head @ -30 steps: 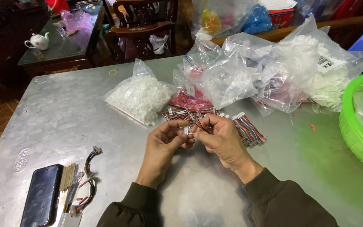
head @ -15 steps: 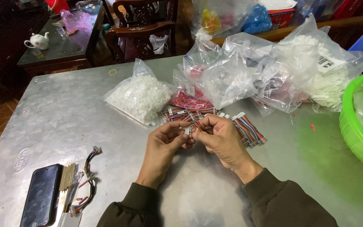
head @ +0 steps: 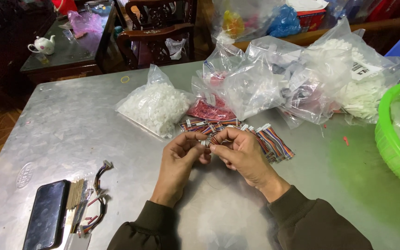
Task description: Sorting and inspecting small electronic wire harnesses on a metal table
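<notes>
My left hand (head: 180, 162) and my right hand (head: 244, 155) meet above the metal table (head: 70, 125). Between their fingertips they pinch a small white connector (head: 204, 143) with short multicoloured wires. The left thumb and forefinger grip the connector; the right fingers hold the wires beside it. Just beyond my hands lies a pile of multicoloured wire harnesses (head: 274, 141) with white connectors. A clear bag of small white plastic parts (head: 156, 107) sits behind and to the left.
A black phone (head: 47, 220) lies at the near left beside thin sticks and finished wire pieces (head: 99, 194). Several clear bags (head: 297, 78) crowd the back right. A green basket (head: 394, 139) stands at the right edge. A wooden chair (head: 156, 32) stands behind the table.
Both hands have stayed together in the same place; the fingers shifted slightly on the connector and wires.
</notes>
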